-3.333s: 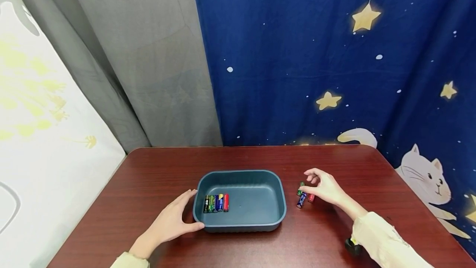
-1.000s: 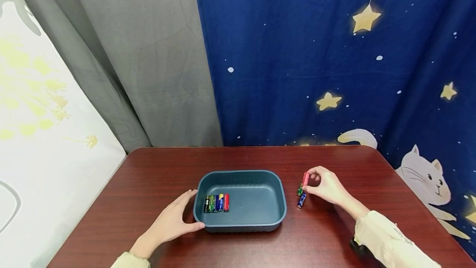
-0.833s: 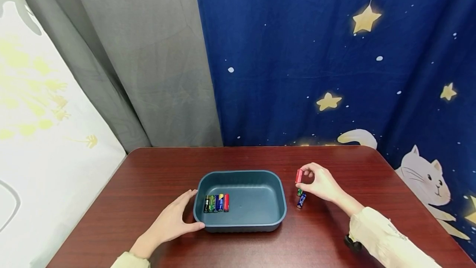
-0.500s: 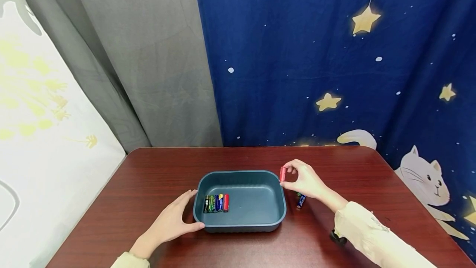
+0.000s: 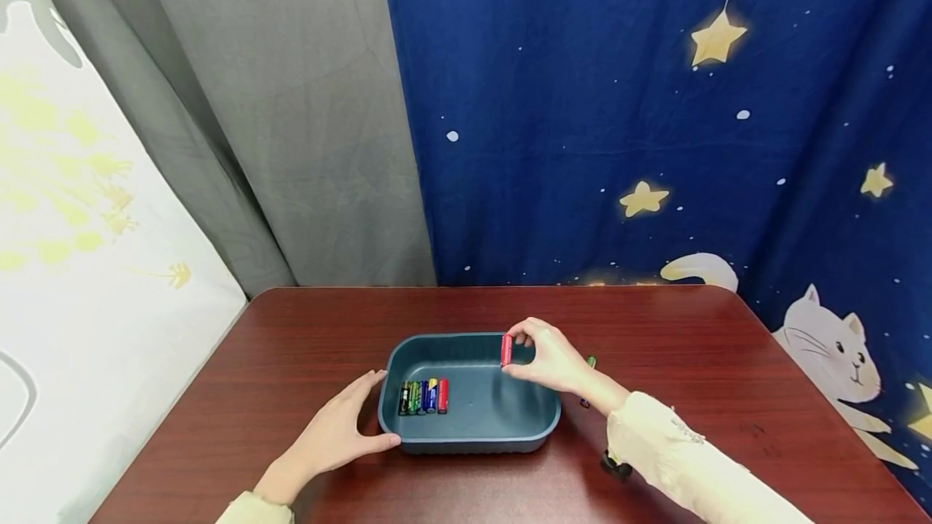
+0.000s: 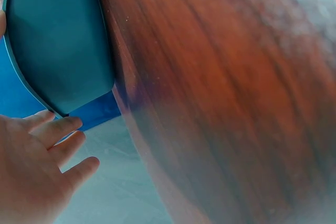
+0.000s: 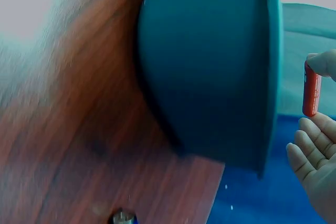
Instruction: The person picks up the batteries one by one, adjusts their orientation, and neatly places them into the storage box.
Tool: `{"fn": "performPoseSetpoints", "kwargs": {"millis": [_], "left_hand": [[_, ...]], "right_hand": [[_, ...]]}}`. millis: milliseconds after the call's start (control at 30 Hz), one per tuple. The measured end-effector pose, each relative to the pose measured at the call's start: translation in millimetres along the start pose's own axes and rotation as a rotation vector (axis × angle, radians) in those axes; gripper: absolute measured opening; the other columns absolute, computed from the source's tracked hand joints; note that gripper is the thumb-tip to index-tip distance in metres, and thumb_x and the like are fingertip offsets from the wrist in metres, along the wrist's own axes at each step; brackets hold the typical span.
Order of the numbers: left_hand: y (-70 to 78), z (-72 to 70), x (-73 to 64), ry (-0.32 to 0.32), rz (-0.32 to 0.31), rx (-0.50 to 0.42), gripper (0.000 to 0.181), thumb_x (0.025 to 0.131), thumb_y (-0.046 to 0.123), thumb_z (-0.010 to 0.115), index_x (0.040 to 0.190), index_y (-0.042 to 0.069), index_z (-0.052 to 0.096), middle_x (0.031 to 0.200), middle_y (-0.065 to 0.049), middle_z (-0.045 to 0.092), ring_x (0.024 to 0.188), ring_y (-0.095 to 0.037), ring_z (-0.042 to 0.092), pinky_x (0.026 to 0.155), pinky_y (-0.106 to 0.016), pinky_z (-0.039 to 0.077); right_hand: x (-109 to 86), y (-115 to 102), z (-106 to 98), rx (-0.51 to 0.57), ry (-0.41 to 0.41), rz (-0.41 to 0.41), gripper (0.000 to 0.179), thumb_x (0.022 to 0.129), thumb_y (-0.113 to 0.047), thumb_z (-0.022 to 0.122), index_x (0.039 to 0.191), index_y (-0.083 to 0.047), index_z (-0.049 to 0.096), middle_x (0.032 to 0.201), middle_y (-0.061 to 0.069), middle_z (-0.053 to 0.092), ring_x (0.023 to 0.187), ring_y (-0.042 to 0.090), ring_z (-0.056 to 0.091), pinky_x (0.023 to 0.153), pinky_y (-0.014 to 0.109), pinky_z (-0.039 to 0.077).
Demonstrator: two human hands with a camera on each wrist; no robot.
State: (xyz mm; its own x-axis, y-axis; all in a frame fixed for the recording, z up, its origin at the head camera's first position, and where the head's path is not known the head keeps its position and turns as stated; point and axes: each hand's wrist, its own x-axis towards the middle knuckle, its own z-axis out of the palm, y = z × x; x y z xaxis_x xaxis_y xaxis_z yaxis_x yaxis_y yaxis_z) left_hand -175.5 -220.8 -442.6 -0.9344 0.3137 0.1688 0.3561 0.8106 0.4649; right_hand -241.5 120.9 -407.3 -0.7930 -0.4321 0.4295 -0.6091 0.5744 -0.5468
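While one battery aloft — five below

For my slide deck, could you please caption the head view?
Right hand pinches a red battery over a teal tray holding more batteries; the left hand touches the tray.

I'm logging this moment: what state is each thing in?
Tray: upright on the table
Battery row: lying side by side in the tray
Held red battery: pinched by its ends, above the tray
Green battery: on the table, partly hidden
Another battery: nearly all hidden
Left hand: fingers extended, touching the tray's rim
Right hand: pinching the held red battery
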Motion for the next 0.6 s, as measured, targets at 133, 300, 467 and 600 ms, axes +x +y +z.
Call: {"fn": "performPoseSetpoints", "kwargs": {"millis": [133, 300, 467, 600], "left_hand": [[0.4, -0.2, 0.0, -0.002, -0.003, 0.001, 0.090, 0.066, 0.060, 0.069, 0.137, 0.013, 0.039, 0.138, -0.015, 0.040, 0.124, -0.030, 0.041, 0.092, -0.052, 0.039], [0.2, 0.0, 0.5, -0.004, -0.006, -0.002, 0.090, 0.067, 0.060, 0.068, 0.137, 0.013, 0.039, 0.138, -0.014, 0.040, 0.123, -0.030, 0.041, 0.092, -0.052, 0.039], [-0.5, 0.4, 0.6, -0.005, -0.007, -0.004, 0.091, 0.066, 0.061, 0.068, 0.138, 0.013, 0.039, 0.138, -0.014, 0.040, 0.124, -0.030, 0.041, 0.092, -0.052, 0.039], [-0.5, 0.4, 0.8, -0.002, -0.002, -0.008, 0.091, 0.066, 0.061, 0.068, 0.138, 0.013, 0.039, 0.138, -0.014, 0.040, 0.124, -0.030, 0.041, 0.092, -0.052, 0.039]], "right_hand": [[2.3, -5.3, 12.0, -0.007, -0.024, -0.003, 0.041, 0.062, -0.023, 0.081, 0.097, -0.009, 0.062, 0.082, -0.006, 0.053, 0.075, 0.010, 0.050, 0.067, 0.023, 0.045], [3.9, -11.0, 23.2, -0.005, -0.063, 0.029, 0.041, 0.063, -0.024, 0.080, 0.098, -0.010, 0.062, 0.083, -0.005, 0.054, 0.077, 0.011, 0.050, 0.068, 0.023, 0.045], [6.8, -14.6, 35.2, -0.002, -0.113, 0.057, 0.041, 0.065, -0.026, 0.079, 0.099, -0.009, 0.062, 0.086, 0.004, 0.057, 0.079, 0.020, 0.053, 0.067, 0.025, 0.044], [10.1, -15.9, 45.5, 0.002, -0.150, 0.068, 0.041, 0.067, -0.026, 0.078, 0.100, -0.008, 0.061, 0.088, 0.007, 0.058, 0.081, 0.021, 0.053, 0.068, 0.026, 0.044]]}}
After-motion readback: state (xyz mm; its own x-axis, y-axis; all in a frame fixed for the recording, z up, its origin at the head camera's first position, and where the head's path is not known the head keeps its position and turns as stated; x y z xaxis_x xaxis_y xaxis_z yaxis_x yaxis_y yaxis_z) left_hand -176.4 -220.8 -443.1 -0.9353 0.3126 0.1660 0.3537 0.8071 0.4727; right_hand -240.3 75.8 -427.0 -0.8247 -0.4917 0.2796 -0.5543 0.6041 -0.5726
